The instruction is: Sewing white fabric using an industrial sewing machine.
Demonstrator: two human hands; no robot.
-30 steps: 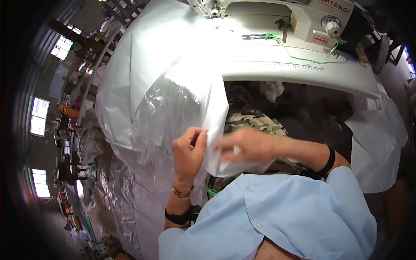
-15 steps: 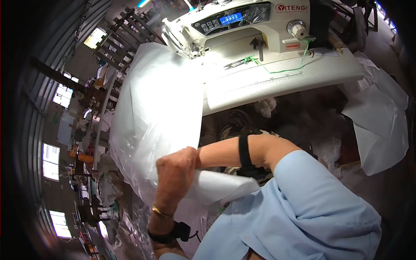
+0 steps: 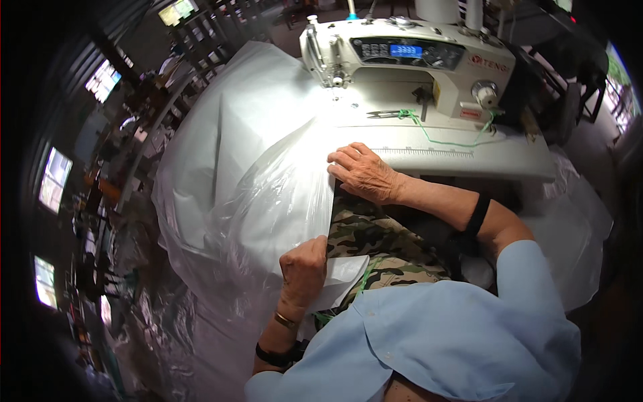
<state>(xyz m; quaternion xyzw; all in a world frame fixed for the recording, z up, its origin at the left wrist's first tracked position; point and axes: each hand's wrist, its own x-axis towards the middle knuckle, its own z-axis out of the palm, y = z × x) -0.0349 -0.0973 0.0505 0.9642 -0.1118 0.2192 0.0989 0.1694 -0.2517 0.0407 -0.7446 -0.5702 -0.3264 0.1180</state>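
Note:
A large white plastic sheet [image 3: 194,154] with a shiny clear film [image 3: 268,191] over part of it spreads from the sewing machine [image 3: 408,57] down toward my lap. My left hand [image 3: 305,271] is closed in a fist on the near part of the sheet's right edge. Farther up that edge, by the front of the machine table, my right hand [image 3: 365,173] pinches the sheet, fingers bent over it and thumb hidden. The sheet's upper corner lies by the needle area under a bright lamp glow.
Thread snips [image 3: 385,114] tied with green cord lie on the machine table [image 3: 429,157]. More translucent plastic [image 3: 569,228] hangs at the table's right end. Crumpled clear plastic [image 3: 161,315] lies at lower left, with cluttered racks and benches behind.
My right hand has moved from beside my left hand up and right to the sheet's edge near the table. The clear film now spreads over the sheet. The view has shifted.

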